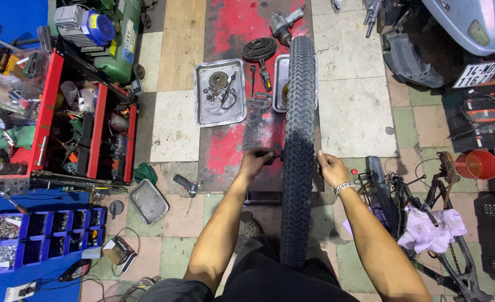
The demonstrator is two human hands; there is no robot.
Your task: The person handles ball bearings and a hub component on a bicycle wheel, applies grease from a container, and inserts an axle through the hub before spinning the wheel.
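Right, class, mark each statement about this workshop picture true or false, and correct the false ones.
1. A knobbly bicycle tyre stands upright between the person's hands. True.
2. The right hand rests on the red bucket. False: it is at the tyre's right side; the bucket stands apart.
3. The left hand is at the wheel's left side, by its hub. True.
4. The metal tray with the sprocket cluster lies right of the tyre. False: it lies left of it.
5. The red tool cart stands on the person's left. True.
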